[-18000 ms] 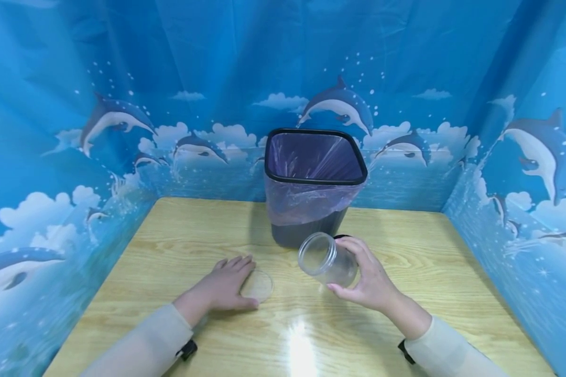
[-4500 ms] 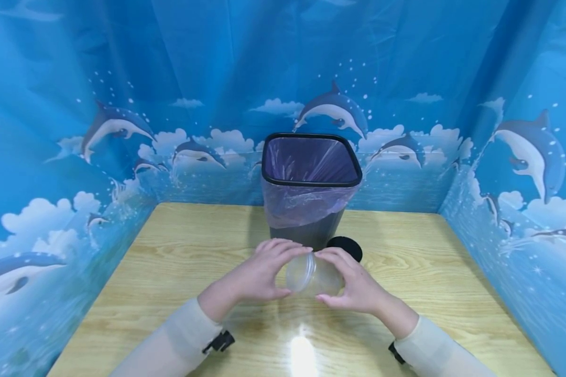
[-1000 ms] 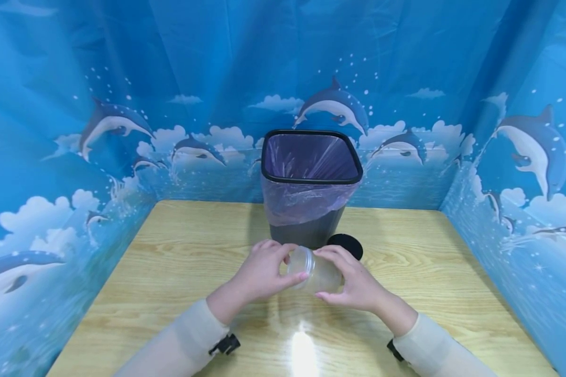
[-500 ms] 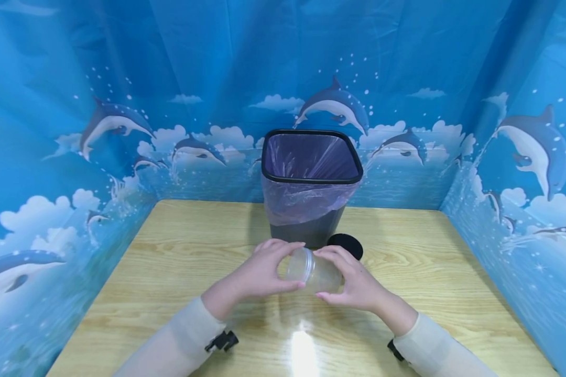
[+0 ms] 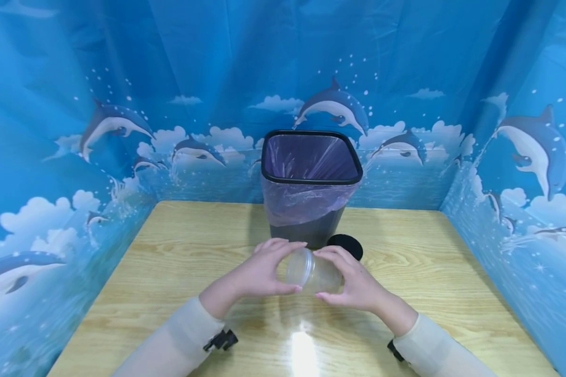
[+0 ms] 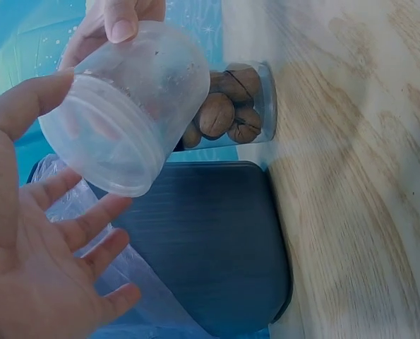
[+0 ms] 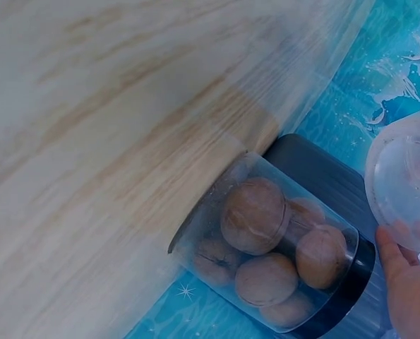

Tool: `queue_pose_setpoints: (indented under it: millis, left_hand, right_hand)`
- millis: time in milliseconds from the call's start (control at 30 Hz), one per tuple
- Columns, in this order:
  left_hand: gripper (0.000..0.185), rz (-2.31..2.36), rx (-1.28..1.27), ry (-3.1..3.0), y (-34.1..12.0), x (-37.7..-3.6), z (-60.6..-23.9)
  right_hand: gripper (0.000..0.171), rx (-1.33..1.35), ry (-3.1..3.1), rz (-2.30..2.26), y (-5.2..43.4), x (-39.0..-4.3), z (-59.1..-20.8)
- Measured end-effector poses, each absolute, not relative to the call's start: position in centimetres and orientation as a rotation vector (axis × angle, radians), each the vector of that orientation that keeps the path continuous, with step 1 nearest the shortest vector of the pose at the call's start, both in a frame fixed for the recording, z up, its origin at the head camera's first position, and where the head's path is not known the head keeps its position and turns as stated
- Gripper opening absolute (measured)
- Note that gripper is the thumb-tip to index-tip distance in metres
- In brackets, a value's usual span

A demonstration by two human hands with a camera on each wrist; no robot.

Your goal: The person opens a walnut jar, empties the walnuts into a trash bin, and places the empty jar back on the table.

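A clear plastic jar [image 5: 313,272] is held on its side above the middle of the wooden table [image 5: 170,262], between the person's 2 hands, its capped end turned toward the left hand. The right hand [image 5: 356,283] grips the jar's body, fingers wrapped over the top and thumb underneath. The left hand [image 5: 259,272] sits at the capped end; from the head view the fingers arch over the see-through lid [image 6: 100,152] and the thumb comes in below, while the left wrist view shows the thumb lying along the lid's rim and the other fingers [image 6: 90,233] spread loosely and straight just beneath it, so it is a light hold at the rim rather than a firm grasp. The jar looks empty. Just behind the hands stands a black bin [image 5: 311,183] lined with a thin purple bag [image 5: 306,207], close to the back edge of the table. Beside the bin's right foot sits a second jar [image 7: 280,247] with a black lid [image 5: 345,245], holding several walnuts [image 7: 255,212]. Blue curtains printed with dolphins [image 5: 339,104] close in the table on 3 sides.
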State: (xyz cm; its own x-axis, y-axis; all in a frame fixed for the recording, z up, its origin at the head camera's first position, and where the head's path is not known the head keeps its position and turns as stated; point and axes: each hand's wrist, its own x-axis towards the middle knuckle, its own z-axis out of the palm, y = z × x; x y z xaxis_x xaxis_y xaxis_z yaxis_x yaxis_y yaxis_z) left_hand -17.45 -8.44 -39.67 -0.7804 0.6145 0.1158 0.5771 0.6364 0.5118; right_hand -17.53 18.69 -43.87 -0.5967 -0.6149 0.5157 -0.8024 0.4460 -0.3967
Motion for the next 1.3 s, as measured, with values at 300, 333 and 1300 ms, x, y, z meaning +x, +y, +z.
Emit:
queue_pose_setpoints:
  millis: [300, 333, 1300]
  left_hand:
    - [0.09, 0.815, 0.888, 2.874, -7.8, -17.4, -40.3]
    - [0.089, 0.807, 0.88, 2.888, -7.7, -17.4, -40.4]
    - [0.087, 0.761, 0.733, 2.919, -7.0, -17.2, -40.6]
  right_hand:
    - [0.078, 1.214, -2.406, 0.9, 18.6, -17.5, -43.8]
    - [0.078, 1.213, -2.408, 0.901, 18.6, -17.5, -43.8]
    - [0.079, 1.206, -2.409, 0.884, 18.5, -17.5, -43.9]
